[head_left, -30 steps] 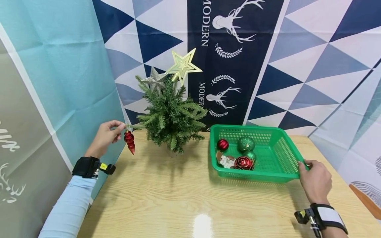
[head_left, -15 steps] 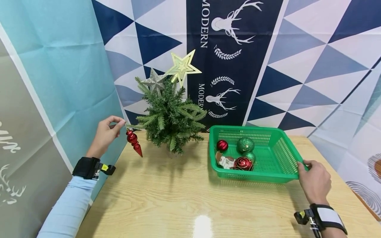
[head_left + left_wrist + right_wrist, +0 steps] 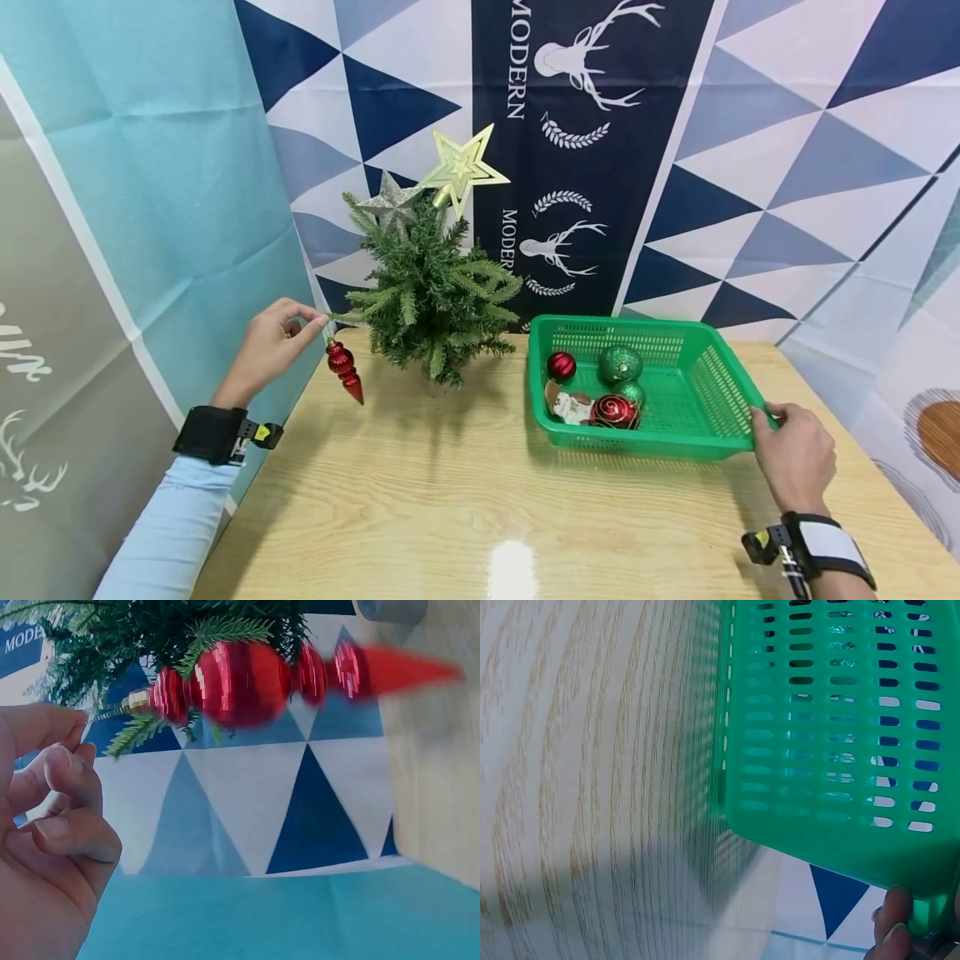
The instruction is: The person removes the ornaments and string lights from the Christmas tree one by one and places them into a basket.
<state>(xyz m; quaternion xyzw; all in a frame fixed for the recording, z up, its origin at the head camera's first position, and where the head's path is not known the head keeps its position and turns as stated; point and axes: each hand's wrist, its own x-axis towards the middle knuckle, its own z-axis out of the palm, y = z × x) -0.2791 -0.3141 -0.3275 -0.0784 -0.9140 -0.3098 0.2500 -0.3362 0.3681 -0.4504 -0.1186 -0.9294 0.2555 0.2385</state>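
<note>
My left hand (image 3: 272, 343) pinches the hanging loop of a shiny red finial-shaped Christmas ornament (image 3: 344, 369) between thumb and fingertips. Its pointed end hangs down to the right, above the table, beside the left branches of a small artificial Christmas tree (image 3: 442, 292). In the left wrist view the ornament (image 3: 244, 682) overlaps green branches, its tip blurred. A gold star (image 3: 462, 169) and a silver star (image 3: 391, 200) top the tree. On the right, my right hand (image 3: 797, 457) grips the near right corner of a green plastic basket (image 3: 637, 442), thumb over the rim.
Inside the basket lie a small red ball (image 3: 561, 365), a larger red ball (image 3: 615, 411), green glitter balls (image 3: 620, 363) and a white-and-brown figure ornament (image 3: 572, 407). A patterned cloth (image 3: 750, 167) hangs behind the wooden table (image 3: 420, 500); another (image 3: 187, 208) borders its left side.
My left hand has moved slightly right, and the red ornament has swung so its tip points down to the right. My right hand and the basket stay in place.
</note>
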